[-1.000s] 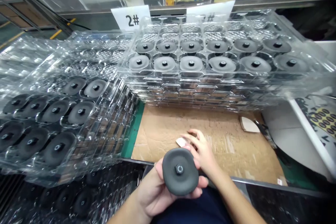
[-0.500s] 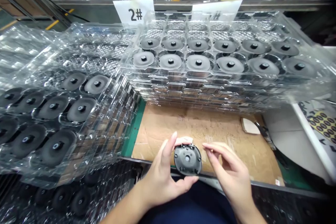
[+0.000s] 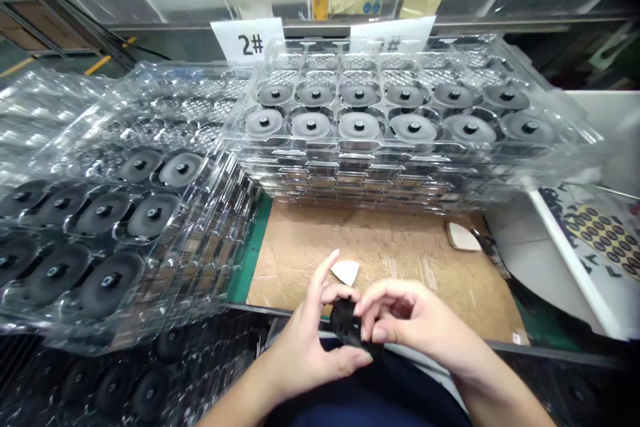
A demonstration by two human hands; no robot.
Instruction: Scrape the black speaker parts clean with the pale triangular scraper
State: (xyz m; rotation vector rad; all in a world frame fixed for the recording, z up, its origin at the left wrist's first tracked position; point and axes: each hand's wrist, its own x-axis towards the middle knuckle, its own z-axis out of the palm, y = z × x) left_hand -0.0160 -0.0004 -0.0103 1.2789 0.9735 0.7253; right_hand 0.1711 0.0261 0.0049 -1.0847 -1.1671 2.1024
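Observation:
Low over the front edge of the cardboard, my left hand (image 3: 315, 340) grips a dark round plastic part (image 3: 345, 321) between thumb and fingers. The part is tilted, and its right side is hidden. My right hand (image 3: 400, 317) has its fingertips pinched together against the part's face; anything small between them is hidden. Just beyond my left fingers lies a white rounded-triangle piece (image 3: 346, 272) on the cardboard sheet (image 3: 295, 240).
Stacked clear trays (image 3: 360, 147) holding dark round parts stand behind the cardboard. More filled trays (image 3: 165, 227) rise at left. Another white triangular piece (image 3: 463, 237) lies at right, near a white bin (image 3: 570, 260) with a sheet of oval stickers (image 3: 603, 233).
My right hand has moved left from beside the part onto its face. The part has tilted in my left hand. The view has shifted slightly, and the white piece behind shows more fully.

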